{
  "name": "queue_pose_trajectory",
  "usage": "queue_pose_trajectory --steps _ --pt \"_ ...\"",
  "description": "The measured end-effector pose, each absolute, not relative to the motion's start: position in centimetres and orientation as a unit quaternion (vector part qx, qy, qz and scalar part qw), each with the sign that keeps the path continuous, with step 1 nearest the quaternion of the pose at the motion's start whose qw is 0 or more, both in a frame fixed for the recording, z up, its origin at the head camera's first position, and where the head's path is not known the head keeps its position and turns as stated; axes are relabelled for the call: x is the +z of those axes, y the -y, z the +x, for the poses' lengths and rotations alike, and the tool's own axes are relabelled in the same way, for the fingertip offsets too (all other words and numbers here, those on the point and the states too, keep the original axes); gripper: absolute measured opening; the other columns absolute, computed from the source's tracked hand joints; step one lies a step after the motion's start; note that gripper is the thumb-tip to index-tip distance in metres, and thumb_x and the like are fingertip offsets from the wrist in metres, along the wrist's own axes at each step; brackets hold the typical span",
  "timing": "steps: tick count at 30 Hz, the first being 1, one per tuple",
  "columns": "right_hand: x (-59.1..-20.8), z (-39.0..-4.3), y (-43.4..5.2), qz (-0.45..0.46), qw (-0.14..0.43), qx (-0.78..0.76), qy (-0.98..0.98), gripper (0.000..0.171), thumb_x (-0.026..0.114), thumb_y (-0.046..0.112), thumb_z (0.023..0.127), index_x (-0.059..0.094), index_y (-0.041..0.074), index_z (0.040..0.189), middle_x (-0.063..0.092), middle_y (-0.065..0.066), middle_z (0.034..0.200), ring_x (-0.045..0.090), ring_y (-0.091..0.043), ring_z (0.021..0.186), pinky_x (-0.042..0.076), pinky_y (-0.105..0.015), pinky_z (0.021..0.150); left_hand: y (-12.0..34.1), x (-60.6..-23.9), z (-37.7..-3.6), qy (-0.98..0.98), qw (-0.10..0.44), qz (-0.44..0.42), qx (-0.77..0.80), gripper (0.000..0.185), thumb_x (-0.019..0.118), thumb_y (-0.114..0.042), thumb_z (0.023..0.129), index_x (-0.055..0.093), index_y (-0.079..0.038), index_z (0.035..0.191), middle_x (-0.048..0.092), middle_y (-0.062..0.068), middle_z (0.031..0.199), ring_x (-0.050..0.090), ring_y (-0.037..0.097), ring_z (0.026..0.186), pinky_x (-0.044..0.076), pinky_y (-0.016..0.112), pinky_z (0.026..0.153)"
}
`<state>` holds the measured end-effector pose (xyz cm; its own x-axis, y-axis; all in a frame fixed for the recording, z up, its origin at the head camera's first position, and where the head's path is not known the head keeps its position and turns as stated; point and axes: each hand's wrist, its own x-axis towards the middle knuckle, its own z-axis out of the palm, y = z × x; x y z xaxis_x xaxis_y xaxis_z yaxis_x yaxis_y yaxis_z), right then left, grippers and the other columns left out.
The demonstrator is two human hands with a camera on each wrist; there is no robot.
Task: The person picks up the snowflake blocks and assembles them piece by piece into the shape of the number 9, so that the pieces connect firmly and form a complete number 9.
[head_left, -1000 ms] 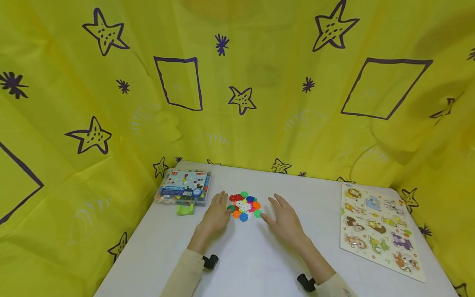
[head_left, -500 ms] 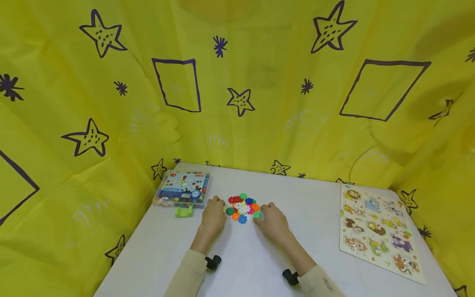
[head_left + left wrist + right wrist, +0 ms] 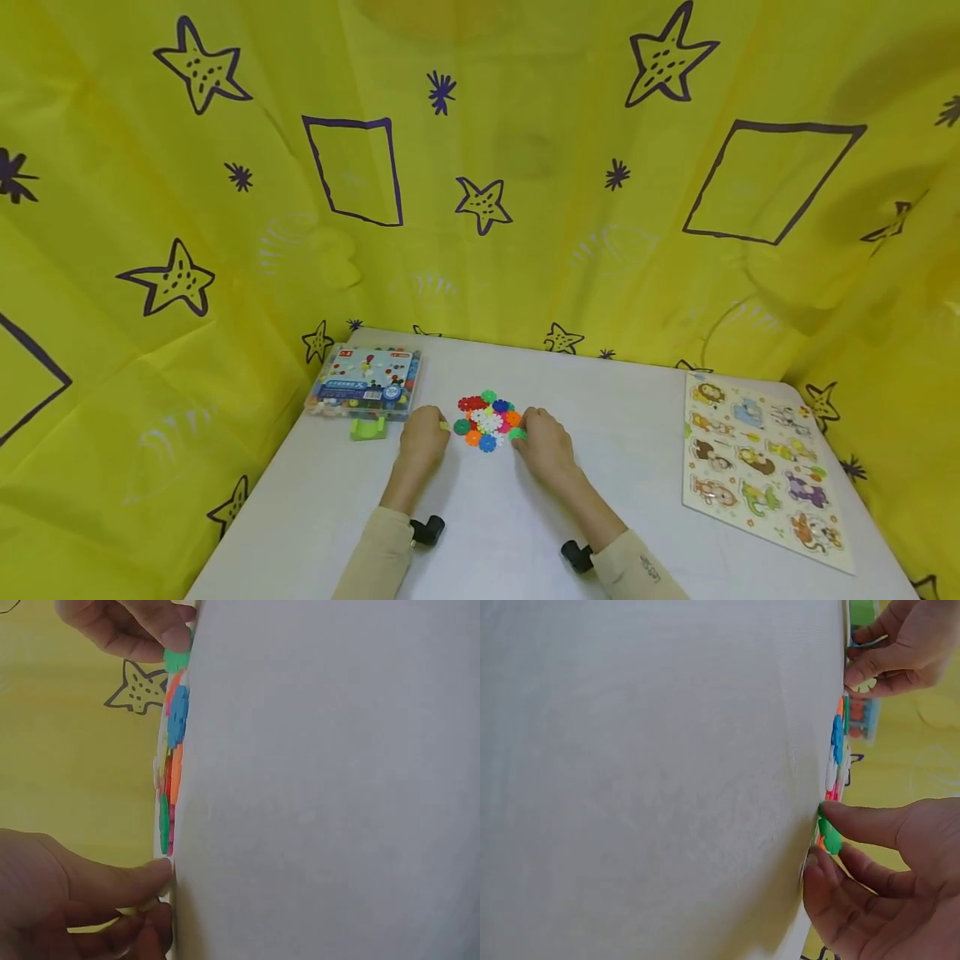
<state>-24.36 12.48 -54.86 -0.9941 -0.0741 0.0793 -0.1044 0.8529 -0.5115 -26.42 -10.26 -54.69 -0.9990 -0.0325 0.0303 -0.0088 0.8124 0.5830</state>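
A small pile of colourful plastic snowflake discs (image 3: 491, 421) lies in the middle of the table. My left hand (image 3: 422, 437) is at the pile's left side, pinching a pale yellow snowflake disc (image 3: 864, 685) between thumb and fingers. On the opposite side, my right hand (image 3: 546, 446) has its thumb and curled fingers on a green snowflake disc (image 3: 830, 836) at the pile's edge. Blue, orange, red and white discs lie between the two hands. The left wrist view shows the pile only edge-on, low over the tabletop.
At the back left stands a clear plastic case (image 3: 367, 382) of coloured pieces, with a light green clip-like part (image 3: 368, 428) at its front. An animal puzzle board (image 3: 761, 467) lies on the right of the white table (image 3: 480, 533). A yellow patterned curtain (image 3: 480, 275) surrounds the table.
Both hands, earlier spread beside the pile, have curled their fingers. The left has taken hold of the yellow disc and the right has closed in on the green one. The view has shifted slightly.
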Motion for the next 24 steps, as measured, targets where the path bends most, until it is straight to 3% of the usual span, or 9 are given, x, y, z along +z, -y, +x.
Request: queue_pose_trajectory --steps 5,9,12,18,24 --pt "-54.9 -24.1 -12.8 0.056 0.035 0.332 0.941 0.02 0.082 0.006 0.088 0.064 0.005 0.097 0.065 -0.003 0.081 0.06 -0.018 0.071 0.054 -0.035 0.066 10.4 -54.8 -26.3 0.921 0.02 0.002 -0.388 0.006 0.074 -0.005 0.09 0.078 -0.001 0.092 0.075 0.01 0.092 0.066 0.024 0.083 0.056 0.04 0.071" --pt "-54.7 -23.8 -13.0 0.058 0.062 0.374 0.923 0.014 0.08 0.001 0.087 0.07 0.004 0.097 0.07 -0.002 0.082 0.063 -0.016 0.073 0.055 -0.035 0.069 10.3 -54.4 -26.3 0.865 -0.003 -0.016 -0.501 0.019 0.064 -0.003 0.1 0.076 0.005 0.111 0.072 0.014 0.095 0.068 0.023 0.08 0.056 0.034 0.068" --pt "-54.2 -23.5 -13.2 0.06 0.09 0.413 0.904 0.011 0.08 0.002 0.087 0.076 0.007 0.095 0.071 0.001 0.082 0.065 -0.015 0.075 0.056 -0.033 0.07 9.9 -53.8 -26.1 0.812 -0.03 -0.022 -0.583 0.023 0.06 0.001 0.102 0.07 0.011 0.12 0.068 0.017 0.093 0.072 0.03 0.077 0.061 0.035 0.069" --pt "-53.1 -22.9 -13.4 0.081 0.109 0.499 0.856 0.011 0.083 0.004 0.088 0.079 0.01 0.097 0.076 0.001 0.087 0.071 -0.015 0.079 0.059 -0.026 0.069 8.9 -53.2 -25.7 0.742 -0.036 -0.018 -0.669 0.02 0.068 -0.001 0.099 0.07 0.011 0.115 0.07 0.016 0.09 0.074 0.041 0.085 0.063 0.041 0.077" --pt "-52.6 -22.2 -13.2 0.086 0.117 0.542 0.828 0.014 0.084 0.005 0.087 0.081 0.012 0.099 0.078 0.001 0.09 0.074 -0.014 0.081 0.059 -0.023 0.072 8.1 -53.1 -25.1 0.721 -0.034 -0.01 -0.692 0.021 0.075 -0.008 0.096 0.074 0.008 0.11 0.074 0.011 0.09 0.074 0.041 0.088 0.062 0.045 0.081"
